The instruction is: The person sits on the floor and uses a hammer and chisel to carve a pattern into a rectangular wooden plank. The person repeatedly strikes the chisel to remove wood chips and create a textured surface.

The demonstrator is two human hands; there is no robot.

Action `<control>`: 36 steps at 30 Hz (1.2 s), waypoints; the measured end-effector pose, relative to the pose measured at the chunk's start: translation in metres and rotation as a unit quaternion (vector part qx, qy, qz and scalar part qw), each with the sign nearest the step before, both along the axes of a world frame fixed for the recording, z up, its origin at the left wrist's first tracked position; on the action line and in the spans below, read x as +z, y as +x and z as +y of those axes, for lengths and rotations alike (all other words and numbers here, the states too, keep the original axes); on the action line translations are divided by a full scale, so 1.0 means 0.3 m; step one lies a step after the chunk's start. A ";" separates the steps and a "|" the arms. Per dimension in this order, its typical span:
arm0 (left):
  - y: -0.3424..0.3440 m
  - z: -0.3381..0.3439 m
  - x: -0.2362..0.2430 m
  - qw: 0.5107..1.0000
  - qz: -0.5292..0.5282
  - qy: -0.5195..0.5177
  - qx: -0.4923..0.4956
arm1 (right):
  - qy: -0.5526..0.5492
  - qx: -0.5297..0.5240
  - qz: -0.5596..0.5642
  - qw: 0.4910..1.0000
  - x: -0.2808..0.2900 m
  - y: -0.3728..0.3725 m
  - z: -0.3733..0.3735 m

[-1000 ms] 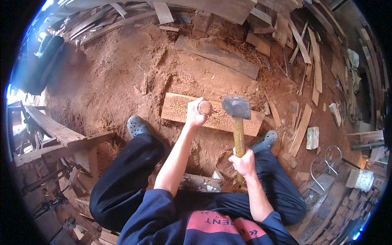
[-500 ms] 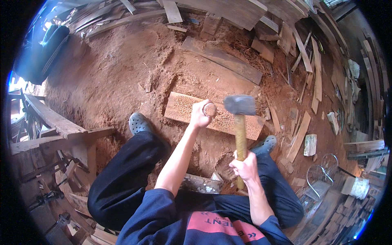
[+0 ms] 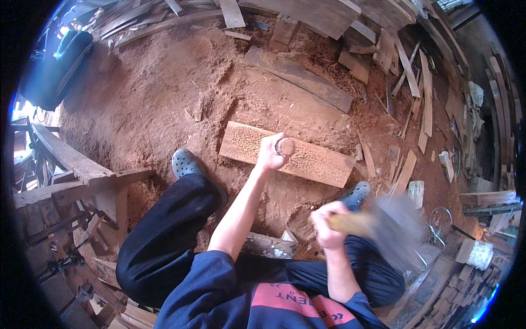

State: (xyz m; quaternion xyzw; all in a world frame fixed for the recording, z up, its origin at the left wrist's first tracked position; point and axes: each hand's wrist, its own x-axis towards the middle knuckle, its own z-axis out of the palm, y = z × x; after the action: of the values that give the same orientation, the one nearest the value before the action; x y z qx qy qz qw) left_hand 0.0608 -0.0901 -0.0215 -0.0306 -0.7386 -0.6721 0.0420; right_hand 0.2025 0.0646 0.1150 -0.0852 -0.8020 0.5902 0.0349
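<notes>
On the ground between my feet lies a rectangular wooden board (image 3: 320, 160), its top densely pitted with small gouges. My left hand (image 3: 268, 154) is a fist over the middle of the board, wrapped round an upright chisel (image 3: 285, 147). Only the round wooden butt of its handle shows; the blade is hidden beneath the fist. To the right, above my right knee, my right hand (image 3: 329, 225) grips the yellowish handle of a hammer (image 3: 353, 223). The hammer's grey head is tipped outward to the right, lifted away from the chisel and smeared by motion.
A flat plank (image 3: 298, 78) lies on the reddish dirt beyond the board. Loose wood strips (image 3: 426, 101) are strewn at the right, near a wire basket (image 3: 441, 222). A wooden frame (image 3: 76, 159) stands at my left. A short log (image 3: 268, 245) lies between my legs.
The hammer has swung from upright beside the chisel out to the right, its head now blurred. My left hand, the chisel and the board stay nearly where they were.
</notes>
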 end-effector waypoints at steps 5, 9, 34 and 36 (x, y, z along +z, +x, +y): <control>0.005 -0.022 -0.008 0.999 0.003 -0.037 0.001 | 0.119 0.027 -0.256 0.959 -0.091 -0.012 -0.028; 0.012 -0.033 -0.024 0.999 -0.011 -0.035 0.014 | -0.058 -0.006 -0.184 0.981 0.035 -0.042 0.018; 0.009 -0.023 -0.024 1.000 -0.004 0.003 0.015 | -0.076 0.002 -0.002 0.997 0.179 -0.063 0.026; 0.011 -0.028 -0.041 1.000 0.001 -0.005 0.018 | -0.210 -0.012 0.062 0.976 0.250 -0.077 -0.022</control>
State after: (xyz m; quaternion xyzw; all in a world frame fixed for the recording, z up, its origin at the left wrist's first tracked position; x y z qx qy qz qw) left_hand 0.0642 -0.0983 -0.0339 -0.0179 -0.7426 -0.6673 0.0545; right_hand 0.1793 0.0580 0.1899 -0.0638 -0.6551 0.7493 0.0733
